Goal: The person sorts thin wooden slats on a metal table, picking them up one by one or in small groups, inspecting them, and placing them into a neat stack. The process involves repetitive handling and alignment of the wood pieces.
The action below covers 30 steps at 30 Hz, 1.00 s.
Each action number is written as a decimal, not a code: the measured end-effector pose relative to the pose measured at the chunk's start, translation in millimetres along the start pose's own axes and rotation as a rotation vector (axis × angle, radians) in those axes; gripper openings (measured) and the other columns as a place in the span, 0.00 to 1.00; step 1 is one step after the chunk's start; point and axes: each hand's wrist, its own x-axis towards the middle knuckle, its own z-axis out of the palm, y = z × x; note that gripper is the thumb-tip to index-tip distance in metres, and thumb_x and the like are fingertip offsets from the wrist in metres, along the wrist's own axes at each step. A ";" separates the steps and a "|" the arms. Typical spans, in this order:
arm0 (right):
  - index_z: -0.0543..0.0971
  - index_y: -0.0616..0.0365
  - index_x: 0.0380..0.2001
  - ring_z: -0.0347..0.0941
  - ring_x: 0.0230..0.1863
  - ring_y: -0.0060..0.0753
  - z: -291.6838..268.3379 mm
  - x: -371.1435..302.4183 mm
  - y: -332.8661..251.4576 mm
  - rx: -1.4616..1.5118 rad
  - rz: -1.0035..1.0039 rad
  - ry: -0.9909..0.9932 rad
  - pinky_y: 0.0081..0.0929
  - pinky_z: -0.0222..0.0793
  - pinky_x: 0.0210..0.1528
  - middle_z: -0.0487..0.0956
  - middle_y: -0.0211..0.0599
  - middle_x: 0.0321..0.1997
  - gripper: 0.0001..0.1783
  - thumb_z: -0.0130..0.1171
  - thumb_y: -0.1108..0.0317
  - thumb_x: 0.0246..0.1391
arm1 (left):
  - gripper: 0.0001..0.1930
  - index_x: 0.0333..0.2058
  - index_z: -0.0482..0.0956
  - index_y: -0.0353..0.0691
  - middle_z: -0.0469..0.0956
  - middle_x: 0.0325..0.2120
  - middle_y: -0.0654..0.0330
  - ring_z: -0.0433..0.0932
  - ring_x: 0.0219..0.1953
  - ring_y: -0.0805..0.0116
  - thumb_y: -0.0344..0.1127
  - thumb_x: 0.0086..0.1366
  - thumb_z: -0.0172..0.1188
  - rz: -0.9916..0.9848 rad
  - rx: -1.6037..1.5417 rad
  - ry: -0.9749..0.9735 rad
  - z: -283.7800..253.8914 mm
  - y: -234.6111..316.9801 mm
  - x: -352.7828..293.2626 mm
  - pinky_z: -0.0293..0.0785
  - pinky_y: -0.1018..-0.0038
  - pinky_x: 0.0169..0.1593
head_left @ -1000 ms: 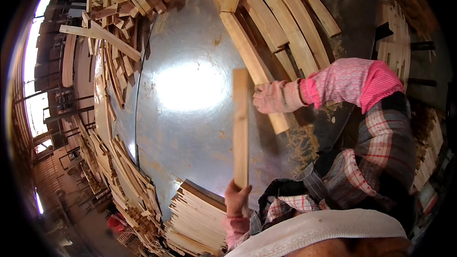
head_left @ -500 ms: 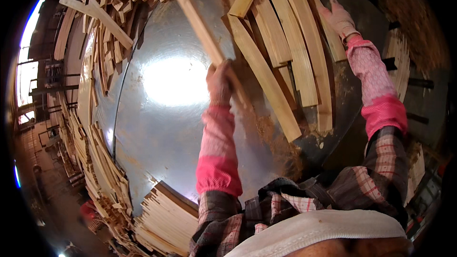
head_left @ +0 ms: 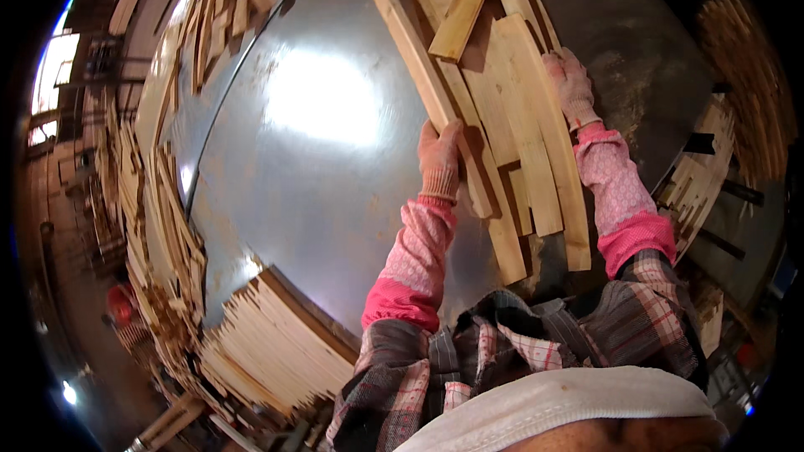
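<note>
My left hand (head_left: 440,159), in a pinkish glove, is closed around a long wooden strip (head_left: 410,50). The strip slants from the upper left down toward me and lies along the left side of several flat boards (head_left: 532,146). These boards run roughly side by side on a grey metal table (head_left: 285,192), their near ends uneven. Across their far part lies a short yellowish board (head_left: 466,17) at an angle. At the right edge of the group rests my gloved right hand (head_left: 571,88), fingers extended against the outermost board and holding nothing.
Stacked pale strips (head_left: 276,351) stand by the table's near left edge. Beyond a seam on the left lie loose strips (head_left: 172,226), with more wood pieces (head_left: 222,21) farther back. On the right are a rack of boards (head_left: 708,159) and a brown bundle of strips (head_left: 745,92).
My left hand has brought the wooden strip rightward against the boards. My right hand has come lower and inward to their right edge, and the boards now lie closer together.
</note>
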 end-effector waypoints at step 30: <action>0.80 0.55 0.47 0.81 0.42 0.27 187.9 -286.9 -258.0 1.069 0.265 -1.281 0.26 0.79 0.44 0.82 0.31 0.42 0.13 0.63 0.60 0.65 | 0.26 0.61 0.77 0.39 0.77 0.59 0.45 0.74 0.63 0.52 0.46 0.68 0.60 0.199 0.385 0.565 -361.3 -86.4 -334.9 0.71 0.62 0.65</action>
